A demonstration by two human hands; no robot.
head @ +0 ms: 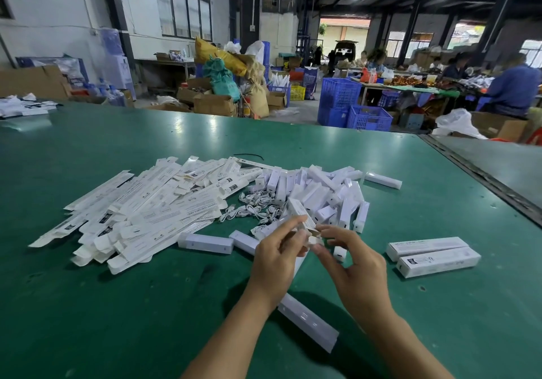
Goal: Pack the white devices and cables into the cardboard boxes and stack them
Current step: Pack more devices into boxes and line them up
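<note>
Nearest of all, a long white device (308, 324) lies slantwise on the green table (132, 320), its upper end hidden under the left wrist. Just above it both hands meet round a slim white carton (299, 213) held clear of the table. The left hand (274, 261) has its fingers curled about the carton's body, thumb on top. The right hand (356, 267) pinches the small end flap (316, 240) between thumb and forefinger, its other fingers loosely bent (whether anything is inside the carton cannot be told).

Behind the hands sits a heap of white devices (322, 194), with a tangle of coiled white cables (252, 210) just to its left. Two more devices (205, 243) lie near the left hand, and one (382, 180) lies apart at the heap's far right edge. Further left spreads a wide pile of flat, unfolded cartons (140, 214). To the right of the hands two closed boxes (431, 252) lie side by side, touching. Beyond the table's far edge stand blue plastic crates (340, 94), their contents out of sight.
</note>
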